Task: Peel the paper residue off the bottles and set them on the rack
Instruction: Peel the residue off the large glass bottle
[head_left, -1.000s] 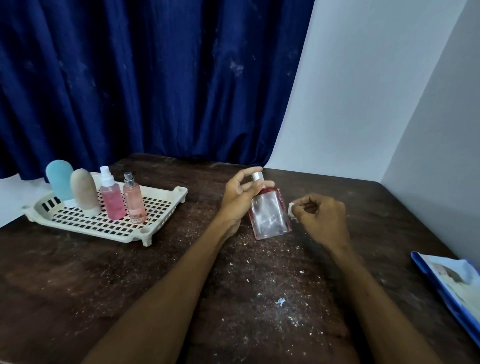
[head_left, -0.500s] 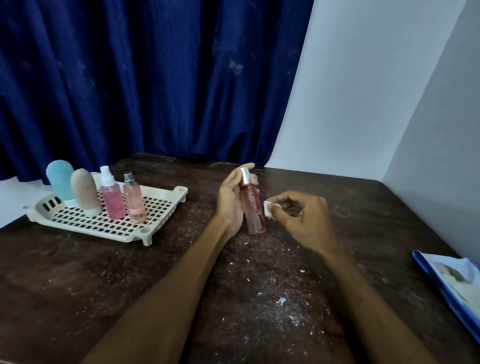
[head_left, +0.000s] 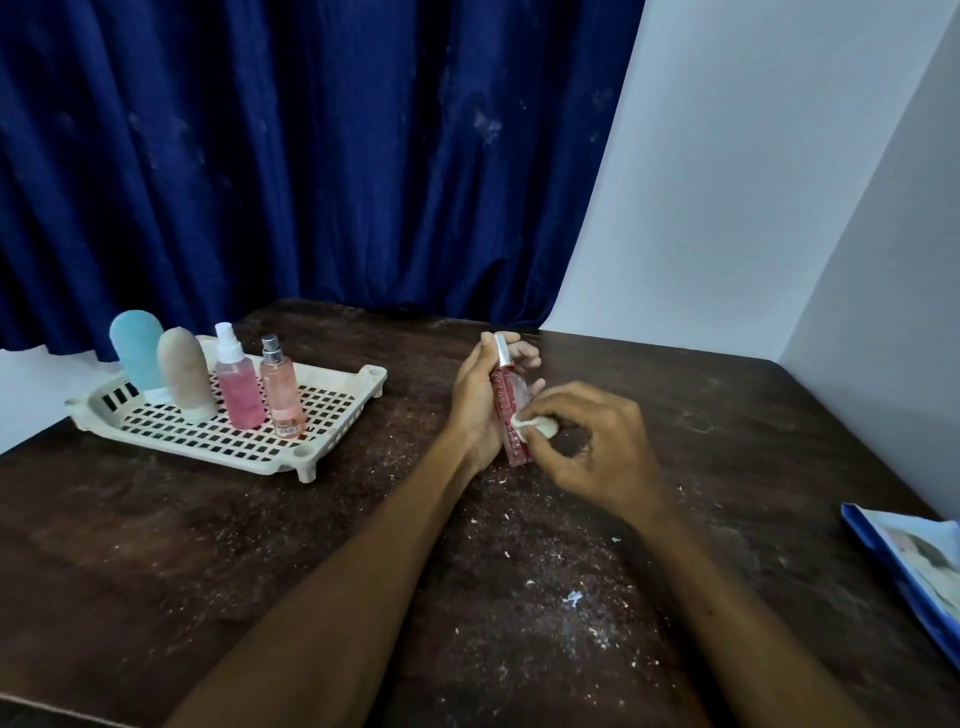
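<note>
A dark wooden table (head_left: 156, 545) stands in a corner, with a deep blue curtain (head_left: 311, 156) hanging behind it and a pale wall (head_left: 727, 182) to the right. The table top is scuffed and strewn with small white paper flecks (head_left: 571, 597), thickest in front of the person. A blue-edged packet (head_left: 914, 566) lies at the right edge. On the left sits a cream plastic rack (head_left: 363, 384) holding four upright items in a row: a blue tube (head_left: 136, 348), a beige tube (head_left: 184, 371), a pink spray bottle (head_left: 239, 389) and a paler pink spray bottle (head_left: 282, 400).

Near the middle of the table, well apart from the rack, the left hand (head_left: 475, 410) holds a slim bottle (head_left: 506, 400) upright, fingers curled round it from behind, its base low near the table top. The bottle is clear with a reddish tint and a silver top, and is seen almost edge-on. The right hand (head_left: 597, 447) pinches a white scrap of paper (head_left: 535, 423) between thumb and fingertips, right at the bottle's side.
</note>
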